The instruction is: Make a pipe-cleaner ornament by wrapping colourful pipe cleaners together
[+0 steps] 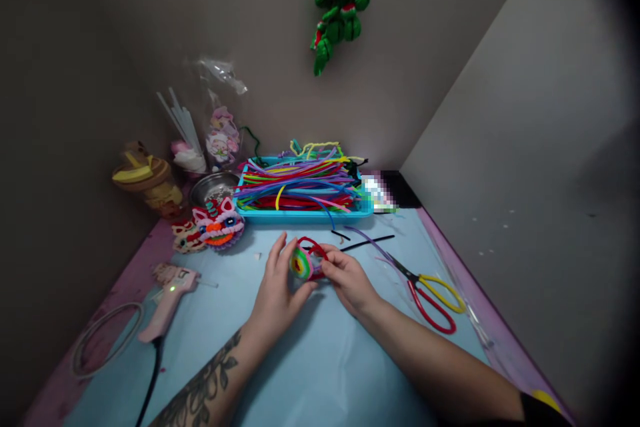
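A small pipe-cleaner craft piece [301,263], with coloured rings in green, white, yellow and red, is between my hands above the table. A red pipe-cleaner loop [311,241] arches from its top. My left hand [281,277] holds the piece's left side, fingers behind and thumb low in front. On its right side, my right hand [346,275] pinches the red pipe cleaner with thumb and fingers. My fingers hide part of the piece's right side and back.
A blue tray [305,218] of pipe cleaners stands behind. Scissors [415,278] and loose black pipe cleaners [369,242] lie right. Leftward are a pink glue gun [170,297], lion-head pipe-cleaner figures [220,224] and a metal bowl [215,182]. Green ornaments [343,4] hang on the wall.
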A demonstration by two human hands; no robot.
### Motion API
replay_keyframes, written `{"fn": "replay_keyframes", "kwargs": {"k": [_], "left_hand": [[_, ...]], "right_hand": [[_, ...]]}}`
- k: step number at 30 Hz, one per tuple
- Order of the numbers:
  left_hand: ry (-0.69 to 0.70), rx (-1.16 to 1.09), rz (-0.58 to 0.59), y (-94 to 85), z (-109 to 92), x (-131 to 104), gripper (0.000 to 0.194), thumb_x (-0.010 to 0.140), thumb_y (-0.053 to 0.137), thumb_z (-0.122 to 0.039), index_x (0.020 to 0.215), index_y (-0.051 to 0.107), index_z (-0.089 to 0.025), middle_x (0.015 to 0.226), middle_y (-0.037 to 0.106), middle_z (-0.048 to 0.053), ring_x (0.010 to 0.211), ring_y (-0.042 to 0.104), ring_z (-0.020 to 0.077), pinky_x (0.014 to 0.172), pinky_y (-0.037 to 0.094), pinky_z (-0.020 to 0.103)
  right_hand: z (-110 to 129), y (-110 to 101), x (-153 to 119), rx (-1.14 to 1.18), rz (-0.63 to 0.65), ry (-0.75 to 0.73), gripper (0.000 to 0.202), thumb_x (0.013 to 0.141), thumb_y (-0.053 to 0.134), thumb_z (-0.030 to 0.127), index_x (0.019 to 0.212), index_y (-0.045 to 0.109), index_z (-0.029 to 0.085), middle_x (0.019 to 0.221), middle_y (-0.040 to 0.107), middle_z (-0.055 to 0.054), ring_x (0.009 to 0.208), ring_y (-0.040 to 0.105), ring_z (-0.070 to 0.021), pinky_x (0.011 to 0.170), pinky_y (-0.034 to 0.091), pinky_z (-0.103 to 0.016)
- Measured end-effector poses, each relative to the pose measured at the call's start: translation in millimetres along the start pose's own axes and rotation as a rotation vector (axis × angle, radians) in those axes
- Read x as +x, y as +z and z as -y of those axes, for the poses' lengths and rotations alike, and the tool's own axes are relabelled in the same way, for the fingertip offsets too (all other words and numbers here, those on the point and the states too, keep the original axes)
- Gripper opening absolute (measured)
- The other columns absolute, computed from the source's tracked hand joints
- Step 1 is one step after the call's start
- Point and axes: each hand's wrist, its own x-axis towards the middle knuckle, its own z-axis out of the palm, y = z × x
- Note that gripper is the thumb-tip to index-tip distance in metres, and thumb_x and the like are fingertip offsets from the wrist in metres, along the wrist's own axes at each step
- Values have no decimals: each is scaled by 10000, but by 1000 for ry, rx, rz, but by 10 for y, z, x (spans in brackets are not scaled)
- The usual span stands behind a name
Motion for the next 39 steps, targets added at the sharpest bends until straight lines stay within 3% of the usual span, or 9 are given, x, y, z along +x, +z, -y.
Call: {"fn": "replay_keyframes", "kwargs": {"k": [4,7,11,16,21,25,28,34,39], "left_hand": [[-128,-143,-35,-19,12,31,801,701,689,-344,1373,267,-240,1432,256,167,1293,329,309,929,437,449],[-258,-400,24,-29,-7,62,726,726,663,-357,1343,309,-215,1381,345,176,1191,459,280,878,478,412],[-321,-584,74,-35,-69,79,609,739,653,-335,1277,398,-209,1328,429,145,1154,493,259,860,495,381],[-224,-484,79,-57,-84,68,553,764,623,-278,1280,426,-246,1328,428,112,1186,465,249,877,490,364],[-116,-302,52,-75,-54,55,498,788,580,-240,1269,453,-265,1289,442,100,1190,454,237,884,486,370],[-8,-132,48,-60,-45,33,492,792,568,-216,1270,466,-271,1294,436,104,1239,401,239,991,398,420],[-48,-196,63,-49,-63,33,550,762,621,-275,1283,445,-266,1334,404,119,1251,394,259,964,423,416],[-308,-541,135,-42,-111,68,580,794,586,-338,1312,361,-205,1336,433,159,1080,560,245,852,499,385],[-319,-456,73,-12,-68,58,559,773,598,-304,1283,394,-199,1339,425,146,1147,507,249,888,474,382]], "right_hand": [[3,-42,28,8,-26,-41,291,662,720,408,593,565,171,1080,536,-50,990,531,-204,904,401,-367],[40,-66,9,-130,13,-122,252,677,716,389,613,589,181,1081,531,-49,1029,513,-206,919,391,-364],[97,-63,-48,-317,135,-181,174,709,702,342,645,631,196,1106,521,-55,1072,502,-204,948,372,-361],[109,-65,-76,-390,196,-209,159,717,695,356,674,646,212,1167,504,-59,1128,475,-222,983,354,-388],[119,-64,-76,-337,232,-221,260,742,655,431,921,650,242,1209,469,-86,1161,457,-237,967,383,-393],[148,-29,-85,-361,193,-215,190,779,620,401,813,650,216,1180,483,-78,1135,476,-221,991,358,-393],[156,-5,-95,-414,146,-200,160,783,620,360,751,635,204,1156,496,-69,1112,489,-208,984,362,-379],[160,3,-109,-506,131,-253,90,796,601,290,767,636,212,1149,505,-64,1119,486,-198,968,368,-357],[184,19,-139,-620,168,-295,77,807,578,260,778,630,212,1172,505,-66,1123,488,-202,971,371,-366]]}}
